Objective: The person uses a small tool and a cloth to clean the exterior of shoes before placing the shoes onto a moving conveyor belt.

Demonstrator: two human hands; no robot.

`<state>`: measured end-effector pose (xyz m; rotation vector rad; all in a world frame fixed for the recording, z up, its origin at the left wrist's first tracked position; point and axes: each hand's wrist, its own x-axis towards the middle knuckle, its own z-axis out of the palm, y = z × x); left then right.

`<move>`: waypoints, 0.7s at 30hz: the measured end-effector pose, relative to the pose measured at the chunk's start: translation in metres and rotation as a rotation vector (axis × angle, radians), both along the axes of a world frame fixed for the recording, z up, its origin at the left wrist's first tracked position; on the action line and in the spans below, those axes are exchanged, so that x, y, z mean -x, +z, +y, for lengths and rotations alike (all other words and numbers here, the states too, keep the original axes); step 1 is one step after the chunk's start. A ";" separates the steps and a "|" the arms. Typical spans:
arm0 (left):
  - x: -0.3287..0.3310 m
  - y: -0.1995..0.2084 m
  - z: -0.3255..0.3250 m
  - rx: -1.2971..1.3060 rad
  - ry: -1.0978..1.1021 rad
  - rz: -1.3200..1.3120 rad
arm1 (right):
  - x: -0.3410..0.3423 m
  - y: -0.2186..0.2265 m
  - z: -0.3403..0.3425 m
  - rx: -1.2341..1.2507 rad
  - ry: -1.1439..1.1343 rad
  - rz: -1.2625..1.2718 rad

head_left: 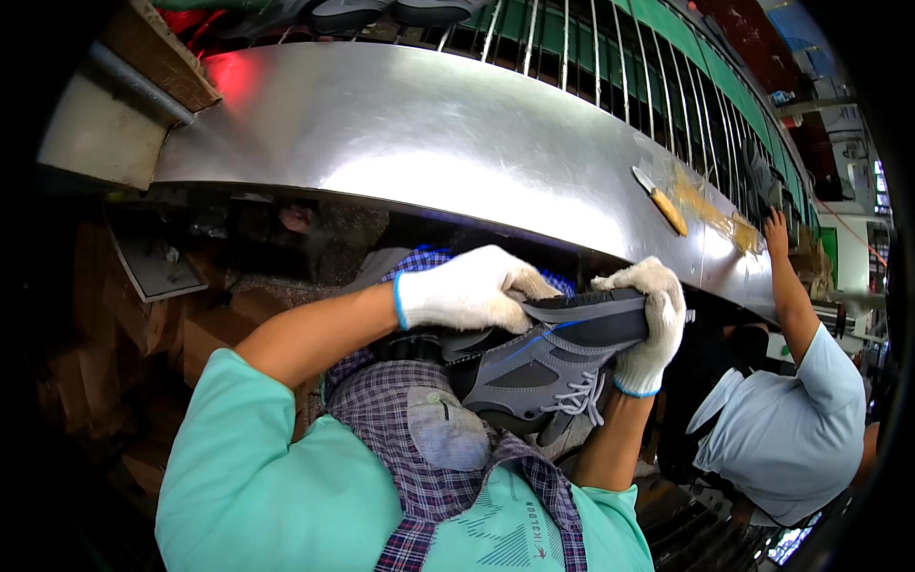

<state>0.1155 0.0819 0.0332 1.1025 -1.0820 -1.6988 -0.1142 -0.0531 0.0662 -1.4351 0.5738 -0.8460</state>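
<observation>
A grey sneaker (534, 367) with blue trim, grey laces and a dark sole is held sideways in front of my chest, sole facing away from me. My left hand (472, 286), in a white knit glove with a blue cuff, grips its heel end from above. My right hand (648, 329), gloved the same way, wraps over the toe end of the sole. Both hands hold the shoe just below the edge of a curved shiny metal table (429, 133).
A brush with a yellow handle (660, 202) lies on the metal surface beside yellowish glue smears (710, 210). A green conveyor rack (610, 57) with metal bars runs behind it, shoes at its top. A co-worker in a light blue shirt (786, 419) reaches up at the right. Brown boxes (105, 324) sit lower left.
</observation>
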 end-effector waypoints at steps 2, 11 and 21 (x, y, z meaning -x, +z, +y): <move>0.013 0.002 0.019 0.333 0.032 -0.417 | 0.005 -0.003 0.003 -0.011 -0.043 0.027; 0.028 -0.002 0.046 0.448 -0.009 -0.595 | 0.032 -0.019 0.011 -0.009 -0.158 0.094; 0.024 0.000 0.056 0.568 0.025 -0.576 | 0.024 -0.024 0.026 -0.148 -0.341 0.018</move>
